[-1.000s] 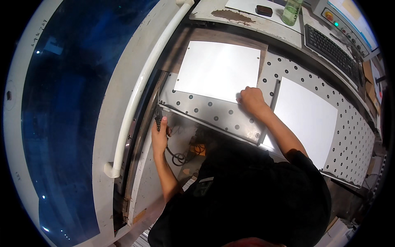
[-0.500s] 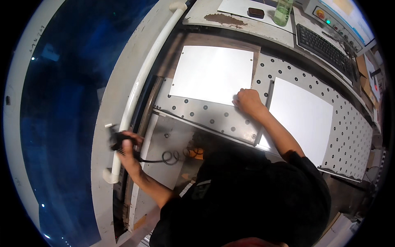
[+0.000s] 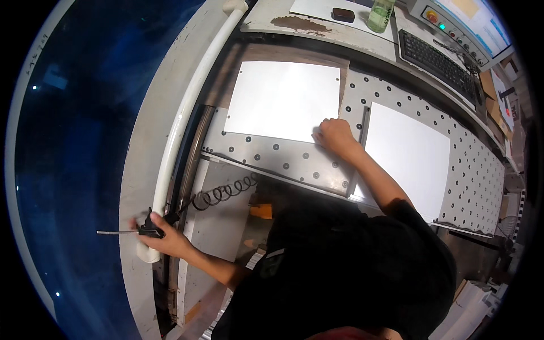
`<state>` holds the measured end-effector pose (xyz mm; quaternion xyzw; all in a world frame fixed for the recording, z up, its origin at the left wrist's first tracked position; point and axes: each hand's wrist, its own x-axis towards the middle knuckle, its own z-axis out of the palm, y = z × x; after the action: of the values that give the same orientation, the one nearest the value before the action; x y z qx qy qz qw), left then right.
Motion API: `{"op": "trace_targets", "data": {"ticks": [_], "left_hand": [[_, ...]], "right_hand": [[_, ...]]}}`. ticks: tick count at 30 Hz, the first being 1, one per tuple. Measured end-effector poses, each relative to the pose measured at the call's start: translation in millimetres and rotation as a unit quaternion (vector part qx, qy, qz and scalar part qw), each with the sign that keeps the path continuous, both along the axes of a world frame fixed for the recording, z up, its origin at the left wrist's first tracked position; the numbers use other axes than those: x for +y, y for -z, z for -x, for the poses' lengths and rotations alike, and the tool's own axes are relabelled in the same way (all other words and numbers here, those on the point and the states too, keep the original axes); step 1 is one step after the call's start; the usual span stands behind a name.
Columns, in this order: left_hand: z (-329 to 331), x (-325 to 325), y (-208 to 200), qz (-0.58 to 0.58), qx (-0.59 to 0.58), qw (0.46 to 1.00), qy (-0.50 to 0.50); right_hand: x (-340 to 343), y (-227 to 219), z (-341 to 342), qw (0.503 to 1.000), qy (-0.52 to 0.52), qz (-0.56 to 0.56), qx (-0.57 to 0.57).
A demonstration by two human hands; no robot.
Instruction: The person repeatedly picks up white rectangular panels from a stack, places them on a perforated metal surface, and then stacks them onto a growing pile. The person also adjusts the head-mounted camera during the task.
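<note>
A big white sheet (image 3: 286, 99) lies flat on a gray metal counter (image 3: 266, 152) with round dark dots. It has small dark spots near its edges. The right hand (image 3: 335, 135) is at the bottom right corner of the big white sheet, with its fingers curled in. I cannot tell if the fingers pinch the sheet or just press on it.

The left hand (image 3: 168, 241) is down and to the left of the big white sheet. It is wrapped around a black air gun (image 3: 152, 229), and some of its fingers are blurry. The air gun has a thin metal tube that points away from the big white sheet. A curly black hose (image 3: 218, 195) goes from the air gun to a place below the sheet.

A long white bar (image 3: 184, 110) is left of the big white sheet, and the left hand is over the low end of it. A second white sheet (image 3: 405, 158) lies to the right of the big one. Above the big white sheet, a green bottle (image 3: 379, 16) stands near a small dark box (image 3: 343, 15).
</note>
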<state>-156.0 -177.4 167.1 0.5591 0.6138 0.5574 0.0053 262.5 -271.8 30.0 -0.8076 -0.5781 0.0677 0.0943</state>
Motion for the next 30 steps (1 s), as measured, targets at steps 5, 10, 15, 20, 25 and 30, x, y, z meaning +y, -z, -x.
{"op": "trace_targets", "data": {"ticks": [5,10,15,20,25,30], "left_hand": [[-20,-6,-13,-0.365,0.074,0.927,0.035],[-72,5,-4,-0.332,0.133,0.933,0.050],[-53,62,14,-0.101,-0.053,0.989,0.097],[-57,71,43,-0.188,0.153,0.960,0.137],[-58,65,24,-0.133,0.304,0.940,0.081],[-58,66,21,-0.032,0.366,0.923,0.112]], "right_hand": [[3,8,7,1.000,0.010,-0.010,-0.006],[-3,7,13,0.999,0.040,-0.024,0.001],[-8,8,14,0.997,0.074,-0.017,0.034],[-13,30,44,0.990,0.121,-0.068,-0.006],[-12,29,49,0.991,0.125,-0.039,-0.003],[-9,23,53,0.992,0.106,-0.049,-0.044]]}}
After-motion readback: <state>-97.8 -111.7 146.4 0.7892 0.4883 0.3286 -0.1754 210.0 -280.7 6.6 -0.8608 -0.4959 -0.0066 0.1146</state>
